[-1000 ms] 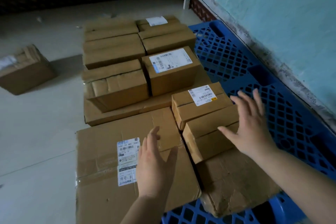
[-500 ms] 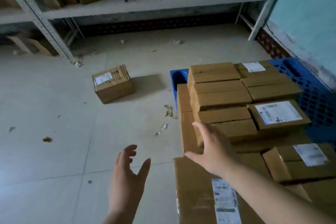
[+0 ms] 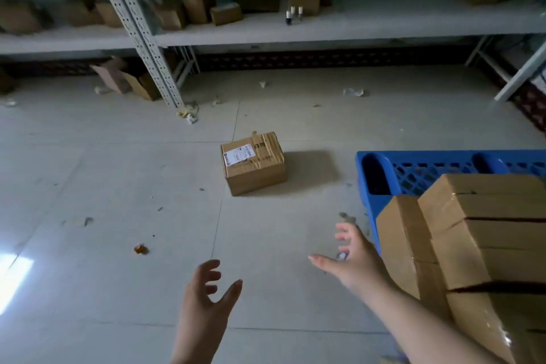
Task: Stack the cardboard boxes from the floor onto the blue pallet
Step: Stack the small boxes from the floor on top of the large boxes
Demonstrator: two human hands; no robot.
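We are looking at the one cardboard box (image 3: 253,163) lying on the tiled floor (image 3: 118,216), well apart from our hands and to the left of the blue pallet (image 3: 384,168). It is sitting flat, slightly turned, with a white shipping label (image 3: 238,154) on its top face and brown tape crossing the flaps. Our left hand (image 3: 206,292) is hanging open and empty in the foreground, fingers loosely curled. Our right hand (image 3: 351,257) is also spread open, holding nothing, just beside the stacked boxes (image 3: 484,233) already resting on the pallet.

We are judging the floor box as stiff and fairly light, a sealed carton that should be keeping its shape under pressure. The tape and label are looking slick, so we are planning to take hold on the two opposite side walls, low down near the bottom edges, one palm on each. The flaps are looking a little wrinkled, so pulling at the top seam is seeming unwise.
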